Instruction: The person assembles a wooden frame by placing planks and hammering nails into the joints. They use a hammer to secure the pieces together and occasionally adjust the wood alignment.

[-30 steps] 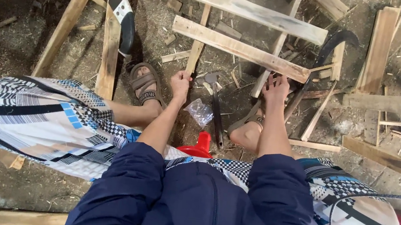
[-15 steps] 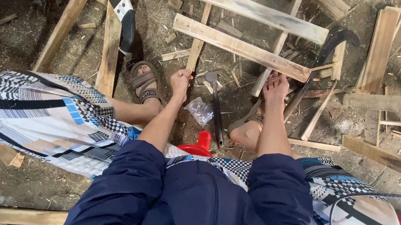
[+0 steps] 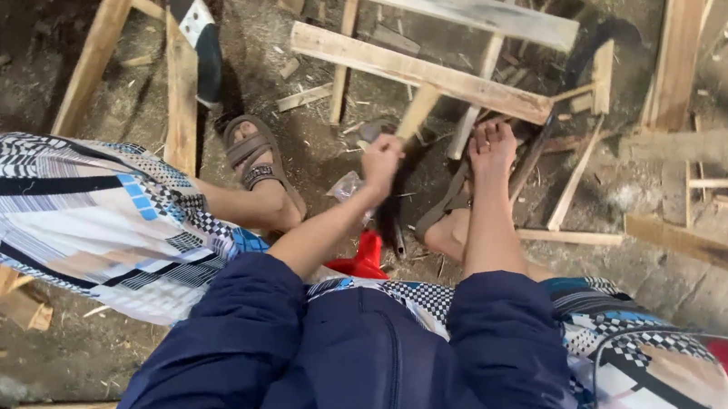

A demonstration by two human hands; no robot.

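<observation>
- Left hand: grip clenched on one short pale wooden stick, raised above the dirt floor;
- Right hand: fingers spread, resting by two long pale wooden planks;
- Two brown strapped sandals; one clear plastic bag between.

sleeves: navy | wrap cloth: black-white checks, blue, peach | sandal: brown | planks: pale
</observation>
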